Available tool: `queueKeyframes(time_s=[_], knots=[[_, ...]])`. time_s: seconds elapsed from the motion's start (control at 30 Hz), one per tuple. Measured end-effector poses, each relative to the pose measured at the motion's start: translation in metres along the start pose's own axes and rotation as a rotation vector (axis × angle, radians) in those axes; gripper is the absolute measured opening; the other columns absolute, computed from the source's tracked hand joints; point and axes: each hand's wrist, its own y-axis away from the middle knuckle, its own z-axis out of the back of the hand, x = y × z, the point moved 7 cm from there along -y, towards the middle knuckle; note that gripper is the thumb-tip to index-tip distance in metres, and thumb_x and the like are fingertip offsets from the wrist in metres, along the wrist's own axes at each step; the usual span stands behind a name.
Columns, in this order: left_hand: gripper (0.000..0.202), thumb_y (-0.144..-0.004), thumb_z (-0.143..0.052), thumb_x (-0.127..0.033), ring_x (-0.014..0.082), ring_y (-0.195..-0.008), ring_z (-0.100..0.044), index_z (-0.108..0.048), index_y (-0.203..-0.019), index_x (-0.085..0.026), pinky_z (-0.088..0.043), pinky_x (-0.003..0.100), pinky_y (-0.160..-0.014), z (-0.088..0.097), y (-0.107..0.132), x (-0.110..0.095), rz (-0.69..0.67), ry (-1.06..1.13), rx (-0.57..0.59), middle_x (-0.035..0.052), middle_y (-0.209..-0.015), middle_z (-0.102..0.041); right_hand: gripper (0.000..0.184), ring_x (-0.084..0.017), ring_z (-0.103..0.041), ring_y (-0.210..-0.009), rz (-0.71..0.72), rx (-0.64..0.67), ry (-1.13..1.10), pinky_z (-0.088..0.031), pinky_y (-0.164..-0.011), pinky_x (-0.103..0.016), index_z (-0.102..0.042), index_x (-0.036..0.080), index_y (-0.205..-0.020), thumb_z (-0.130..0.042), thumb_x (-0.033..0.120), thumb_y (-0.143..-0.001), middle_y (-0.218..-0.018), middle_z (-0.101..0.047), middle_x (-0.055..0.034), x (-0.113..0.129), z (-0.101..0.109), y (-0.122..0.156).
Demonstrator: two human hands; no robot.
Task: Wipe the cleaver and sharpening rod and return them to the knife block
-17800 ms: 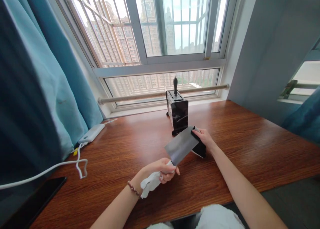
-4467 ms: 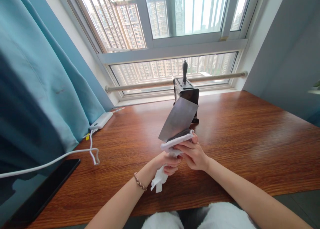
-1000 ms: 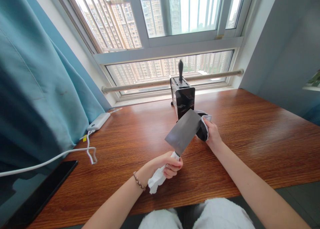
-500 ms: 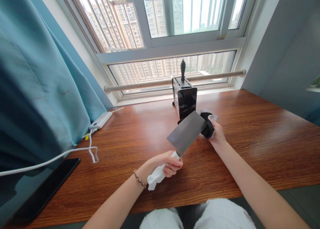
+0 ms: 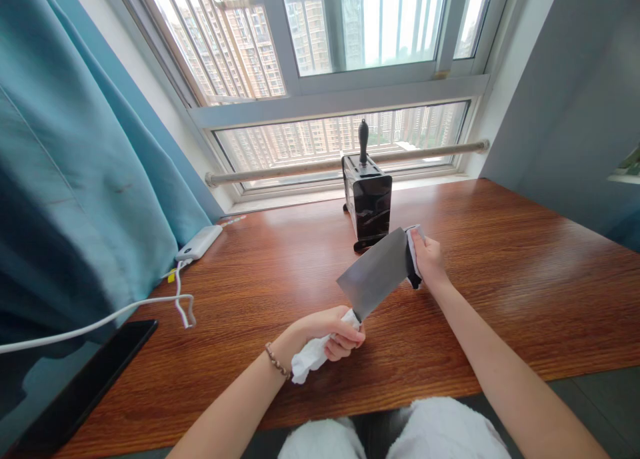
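Note:
My left hand (image 5: 340, 334) is closed round the handle of a cleaver (image 5: 377, 272), with a crumpled white tissue (image 5: 311, 360) wrapped about the grip. The wide grey blade points up and to the right, above the table. At its far end my right hand (image 5: 429, 259) pinches a black and white cloth (image 5: 413, 259) folded over the blade's tip edge. Behind the blade stands a black knife block (image 5: 371, 209) with one dark-handled tool (image 5: 363, 141) upright in its top.
A wooden table (image 5: 240, 272) reaches to the window sill. On the left lie a white power bank (image 5: 200, 243), a white cable (image 5: 145, 302) and a black flat screen (image 5: 85, 392). A blue curtain (image 5: 100, 145) hangs beside them.
My right hand has turned and folded the cloth over the end of the blade, thumb now on top. The blade has tilted slightly; my left hand stays nearly still.

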Motion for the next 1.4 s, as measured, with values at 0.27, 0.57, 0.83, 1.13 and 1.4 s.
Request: queueKeyframes(time_s=[0.27,0.57,0.83,1.13,1.4], knots=[[0.025,-0.065,-0.065,-0.026,0.0029,-0.038,-0.018,-0.042,-0.071,-0.017,-0.013,0.015,-0.034,-0.002,0.000,0.001,-0.025,-0.003,0.016,-0.0074,-0.048,-0.022,0.042,-0.016,-0.047,-0.054,0.303,-0.221,0.455,-0.027,-0.055,-0.027,-0.051,0.018,-0.061,-0.031,0.044,-0.087,-0.056,-0.054,-0.0044,0.033,0.015,0.017],[0.023,-0.065,-0.064,-0.025,0.0027,-0.038,-0.019,-0.045,-0.071,-0.014,-0.013,0.016,-0.034,-0.001,0.001,0.002,0.009,-0.004,0.026,-0.0066,-0.050,-0.024,0.041,-0.018,-0.050,-0.056,0.350,-0.038,0.489,-0.028,-0.056,-0.027,-0.051,0.019,-0.065,-0.030,0.046,-0.087,-0.056,-0.054,-0.0050,0.021,-0.001,0.008],[0.066,-0.066,-0.045,-0.065,0.0107,-0.037,-0.039,-0.055,-0.091,-0.004,-0.032,0.024,-0.035,-0.010,0.018,-0.017,-0.225,0.034,0.159,0.0003,-0.051,-0.040,0.053,-0.018,-0.049,-0.055,0.154,-0.031,0.381,-0.028,-0.053,-0.026,-0.049,0.019,-0.056,-0.025,0.056,-0.084,-0.056,-0.057,-0.0066,0.002,0.000,0.000],[0.054,-0.073,-0.040,-0.064,0.0120,-0.035,-0.041,-0.054,-0.066,-0.013,-0.035,0.025,-0.037,0.046,0.012,-0.034,-0.563,0.217,-0.309,0.0019,-0.043,-0.042,0.058,-0.016,-0.047,-0.050,-0.089,-0.059,0.136,-0.029,-0.048,-0.024,-0.051,0.016,-0.051,-0.036,0.069,-0.071,-0.047,-0.052,-0.0029,-0.032,-0.004,-0.002],[0.019,-0.066,-0.063,-0.030,0.0122,-0.051,-0.049,-0.053,-0.067,-0.014,-0.045,0.027,-0.052,0.053,0.033,-0.049,-0.898,0.226,-0.635,-0.0005,-0.054,-0.048,0.054,-0.017,-0.051,-0.049,-0.174,-0.117,0.064,-0.033,-0.047,-0.024,-0.055,0.016,-0.055,-0.041,0.067,-0.069,-0.046,-0.054,-0.0020,-0.042,-0.002,-0.001]])
